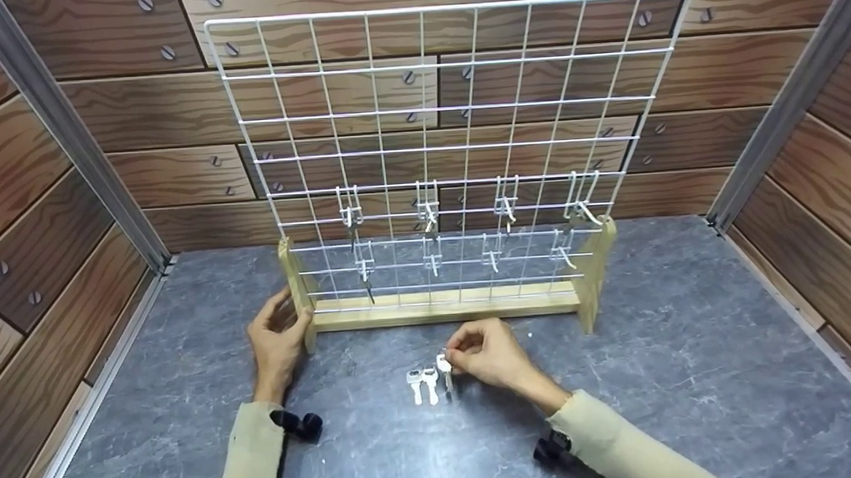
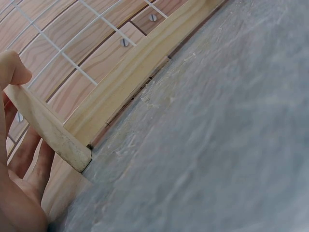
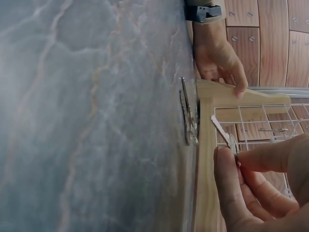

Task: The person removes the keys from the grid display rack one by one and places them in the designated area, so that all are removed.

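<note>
My right hand (image 1: 493,355) pinches a silver key (image 1: 444,365) by its head, just above the table; in the right wrist view the key (image 3: 221,129) sticks out between thumb and fingertips. Beside it, two more keys (image 1: 416,387) lie flat on the table. My left hand (image 1: 278,341) holds the left wooden end piece (image 1: 296,293) of a rack; in the left wrist view its thumb is on one side of this end piece (image 2: 48,128) and its fingers on the other. A white wire grid (image 1: 425,130) stands upright in the rack's wooden base (image 1: 444,312).
Two rows of white hooks hang on the grid's lower part. Dark keys hang from upper hooks (image 1: 428,213) and from the lower left hook (image 1: 364,270); the other lower hooks (image 1: 492,261) show none. Wood-patterned walls (image 1: 816,196) enclose the grey marbled table (image 1: 694,370).
</note>
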Demonstrator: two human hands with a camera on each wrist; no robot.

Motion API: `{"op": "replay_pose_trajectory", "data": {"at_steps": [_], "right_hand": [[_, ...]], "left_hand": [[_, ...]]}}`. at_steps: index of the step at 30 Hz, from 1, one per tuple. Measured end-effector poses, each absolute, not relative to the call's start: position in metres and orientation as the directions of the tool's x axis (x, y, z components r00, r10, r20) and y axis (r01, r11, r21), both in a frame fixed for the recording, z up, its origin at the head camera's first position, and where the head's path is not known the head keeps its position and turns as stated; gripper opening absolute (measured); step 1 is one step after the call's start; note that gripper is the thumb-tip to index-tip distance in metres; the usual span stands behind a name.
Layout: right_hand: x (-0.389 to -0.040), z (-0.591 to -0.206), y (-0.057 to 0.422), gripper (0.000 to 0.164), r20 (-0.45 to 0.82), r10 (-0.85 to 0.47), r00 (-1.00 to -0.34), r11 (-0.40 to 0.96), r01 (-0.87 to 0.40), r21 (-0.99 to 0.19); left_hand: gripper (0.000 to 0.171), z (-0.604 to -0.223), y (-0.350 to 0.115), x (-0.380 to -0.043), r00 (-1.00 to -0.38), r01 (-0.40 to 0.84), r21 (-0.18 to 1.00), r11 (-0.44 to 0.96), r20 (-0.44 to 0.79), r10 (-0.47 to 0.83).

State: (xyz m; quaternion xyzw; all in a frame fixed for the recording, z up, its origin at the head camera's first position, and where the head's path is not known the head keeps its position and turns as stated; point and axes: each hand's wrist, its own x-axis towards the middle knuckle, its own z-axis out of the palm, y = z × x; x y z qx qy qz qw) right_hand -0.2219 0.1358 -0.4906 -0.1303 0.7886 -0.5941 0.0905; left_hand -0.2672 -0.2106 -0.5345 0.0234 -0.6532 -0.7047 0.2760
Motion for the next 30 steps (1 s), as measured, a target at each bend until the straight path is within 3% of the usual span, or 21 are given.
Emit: {"op": "replay_pose_trajectory", "data": {"at_steps": [20, 30], "right_hand": [[-0.2263, -0.5002, 0.1329, 0.004, -0.025, -0.33, -0.944, 0.455, -0.135, -0.88], [-0.2269, -0.4938, 0.1292, 0.012, -0.048, -0.337, -0.94, 0.553, -0.156, -0.819]], "left_hand": [[0.047, -0.5365, -0.2099, -0.269, -0.846, 0.37, 0.929, -0.014, 0.33, -0.418], [0.048, -0.5359, -0.2099, -0.2693, -0.845, 0.38, 0.925, -0.028, 0.334, -0.418]]}}
